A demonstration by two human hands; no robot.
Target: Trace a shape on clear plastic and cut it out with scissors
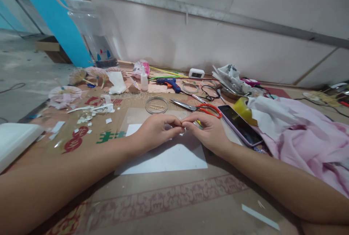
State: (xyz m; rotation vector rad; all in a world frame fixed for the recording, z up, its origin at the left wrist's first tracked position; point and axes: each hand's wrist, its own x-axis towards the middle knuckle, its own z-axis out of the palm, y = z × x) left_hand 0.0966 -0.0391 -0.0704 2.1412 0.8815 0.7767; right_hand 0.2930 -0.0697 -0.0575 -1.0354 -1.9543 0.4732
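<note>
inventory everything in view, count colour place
ring: 1, grey, centre
thin sticks: several, tan, inside ring
paper sheet: 1, white, centre front
scissors: 1, orange handles, right of ring
phone: 1, purple-edged, right of scissors
tape roll: 1, yellow, beside phone
cloth: 1, pink, right
glue gun: 1, blue, back middle
squeeze bottle: 1, white, left of glue gun
digital display: 1, white, back middle
clutter pile: 1, mixed, back right
paper scraps: many, white, left
fan-like pieces: several, pale, back left
water bottle: 1, clear, back left
cardboard box: 1, brown, far left
post: 1, blue, left
forearms: 2, bare, foreground
left hand: 1, bare, centre
right hand: 1, bare, centre, fingertips meeting left's
</note>
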